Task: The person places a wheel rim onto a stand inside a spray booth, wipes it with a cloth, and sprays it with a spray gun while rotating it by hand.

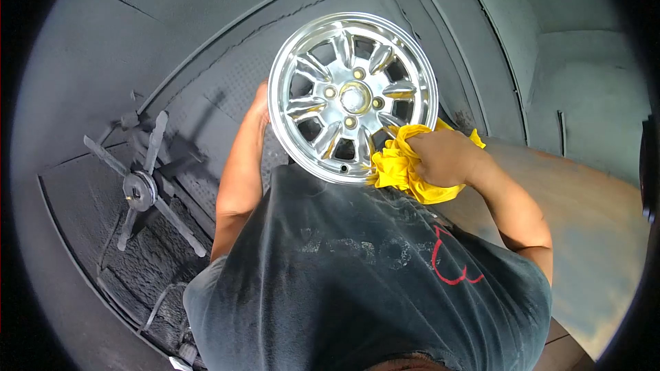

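Observation:
A shiny polished alloy wheel point(330, 118) is held up in front of my chest, its spoked face toward me. My left hand point(262, 104) grips the wheel from its left edge, with most of the fingers hidden behind the rim. Bunched in my right hand point(443, 156) is a yellow cloth point(395, 165), pressed against the lower right of the wheel. Part of the cloth sticks out past the rim on the right. Several bolt holes ring the round centre of the wheel.
On the left stands a grey four-armed metal fixture point(140, 191) with a round hub. A hose point(159, 306) runs near the floor at lower left. Grey panelled walls point(227, 0) surround me. A large curved, brownish-grey surface point(584, 227) lies to my right.

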`<state>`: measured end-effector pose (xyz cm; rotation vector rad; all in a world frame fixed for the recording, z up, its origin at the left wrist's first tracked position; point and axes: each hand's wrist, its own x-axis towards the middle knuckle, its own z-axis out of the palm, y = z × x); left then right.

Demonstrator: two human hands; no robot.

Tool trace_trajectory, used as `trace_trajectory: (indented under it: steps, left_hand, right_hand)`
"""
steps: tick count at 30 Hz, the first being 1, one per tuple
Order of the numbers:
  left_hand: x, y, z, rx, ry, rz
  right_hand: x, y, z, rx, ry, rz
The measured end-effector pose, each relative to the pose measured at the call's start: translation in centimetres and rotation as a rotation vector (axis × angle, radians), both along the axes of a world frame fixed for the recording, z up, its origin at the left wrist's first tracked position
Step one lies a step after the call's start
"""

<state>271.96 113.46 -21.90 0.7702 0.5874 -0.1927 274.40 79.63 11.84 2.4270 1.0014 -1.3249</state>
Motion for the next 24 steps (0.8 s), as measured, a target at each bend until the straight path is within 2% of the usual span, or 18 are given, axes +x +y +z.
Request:
trace_trajectory:
  steps: [3,5,6,8,9,11,12,14,15,16,18,20,22,24]
  left_hand:
    - [-0.2,0.0,0.8,-0.011,-0.006,-0.010]
    - [-0.4,-0.3,1.1,-0.002,-0.004,-0.007]
    - [-0.5,-0.4,1.1,0.005,-0.003,-0.005]
    - [-0.9,-0.4,1.4,0.018,-0.008,0.004]
    - [-1.0,-0.5,1.3,0.024,-0.009,0.005]
    - [-1.2,-0.5,1.3,0.036,-0.015,0.003]
    - [-1.1,-0.5,1.1,0.040,-0.018,0.000]
    - [-0.8,-0.5,1.1,0.055,-0.024,-0.013]
    - [-0.6,-0.7,0.9,0.057,-0.024,-0.018]
    - [-0.1,-0.8,0.9,0.059,-0.027,-0.028]
    - [0.8,-0.9,1.0,0.067,-0.024,-0.049]
    - [1.3,-0.7,1.0,0.077,-0.017,-0.078]
    - [1.9,-0.6,1.4,0.076,-0.019,-0.097]
    - [1.4,-0.7,1.6,0.084,-0.023,-0.095]
  right_hand:
    - [0.0,-0.9,-0.5,0.069,0.015,-0.002]
    - [1.1,-2.8,-0.6,0.136,-0.199,-0.229]
    - [1.6,-3.8,-0.8,0.138,-0.199,-0.233]
    - [2.9,-5.9,-1.5,0.404,-0.617,-0.412]
    - [3.7,-6.9,-2.8,0.409,-0.615,-0.412]
    - [5.0,-8.1,-5.8,0.410,-0.213,-0.825]
    - [4.6,-7.6,-5.9,0.418,-0.212,-0.829]
    - [4.3,-6.2,-5.8,0.623,0.209,-1.201]
    - [4.1,-6.3,-5.6,0.715,0.243,-1.151]
    - [3.8,-6.3,-5.5,0.754,0.147,-1.128]
    - [4.2,-7.5,-6.8,0.801,0.293,-1.171]
    - [4.2,-7.7,-6.1,0.713,0.311,-1.121]
    - [4.0,-8.0,-6.0,0.631,0.035,-0.951]
    - [3.4,-7.1,-5.4,0.718,0.045,-0.973]
